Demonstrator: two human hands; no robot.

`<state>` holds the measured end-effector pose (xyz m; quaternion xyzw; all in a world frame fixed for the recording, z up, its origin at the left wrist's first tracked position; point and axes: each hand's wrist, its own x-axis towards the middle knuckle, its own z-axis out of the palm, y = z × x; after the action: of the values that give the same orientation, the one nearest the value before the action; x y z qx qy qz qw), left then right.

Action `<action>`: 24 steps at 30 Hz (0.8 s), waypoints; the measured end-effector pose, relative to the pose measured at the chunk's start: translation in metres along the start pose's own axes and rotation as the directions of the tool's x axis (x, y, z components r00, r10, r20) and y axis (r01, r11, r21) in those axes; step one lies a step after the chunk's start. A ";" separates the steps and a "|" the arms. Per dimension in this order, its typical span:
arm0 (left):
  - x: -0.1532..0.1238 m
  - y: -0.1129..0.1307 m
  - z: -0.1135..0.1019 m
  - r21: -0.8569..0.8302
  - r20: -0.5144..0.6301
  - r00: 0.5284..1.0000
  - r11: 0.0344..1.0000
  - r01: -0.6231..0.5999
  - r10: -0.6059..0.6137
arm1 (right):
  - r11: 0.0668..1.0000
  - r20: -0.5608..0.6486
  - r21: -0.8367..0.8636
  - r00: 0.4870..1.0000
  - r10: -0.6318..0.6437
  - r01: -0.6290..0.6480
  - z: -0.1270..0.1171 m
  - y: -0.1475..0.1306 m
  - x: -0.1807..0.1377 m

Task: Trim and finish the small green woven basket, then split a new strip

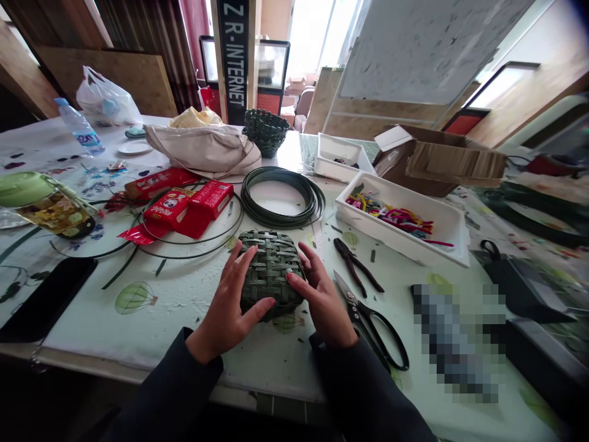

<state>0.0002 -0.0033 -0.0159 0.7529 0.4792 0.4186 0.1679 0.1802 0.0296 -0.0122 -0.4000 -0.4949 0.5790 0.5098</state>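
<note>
A small dark green woven basket [270, 270] lies upside down on the table [184, 294] right in front of me. My left hand [229, 310] clasps its left side, thumb pressed along the near edge. Against the basket's right side rests my right hand [322, 298], fingers curled onto the weave. Both hands grip the basket between them.
Black-handled scissors [372, 319] and pliers [355, 264] lie just right of my right hand. A coil of green strip [281, 196] sits behind the basket, red snack packets [184, 205] to the left, a white tray of coloured pieces [400, 221] to the right. A black phone [46, 298] lies near left.
</note>
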 end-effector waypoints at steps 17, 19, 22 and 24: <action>-0.003 -0.006 0.002 -0.471 -0.223 0.923 0.864 0.180 -0.314 | 0.994 -0.096 0.112 0.995 0.013 -0.002 -0.010 0.028 0.001; -0.001 -0.010 0.004 -0.513 -0.207 0.911 0.833 0.209 -0.356 | 0.997 -0.109 0.079 0.994 0.006 0.003 -0.011 0.030 0.001; 0.002 -0.011 0.008 -0.537 -0.133 0.909 0.800 0.268 -0.394 | 0.999 -0.086 0.039 0.996 0.013 -0.010 -0.009 0.028 0.000; 0.002 -0.009 0.011 -0.533 -0.122 0.908 0.798 0.280 -0.400 | 0.999 -0.055 0.045 0.998 0.024 -0.022 -0.007 0.025 0.000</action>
<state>0.0041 0.0043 -0.0268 0.5302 0.4972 0.5754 0.3751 0.1824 0.0311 -0.0382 -0.4103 -0.4629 0.5843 0.5254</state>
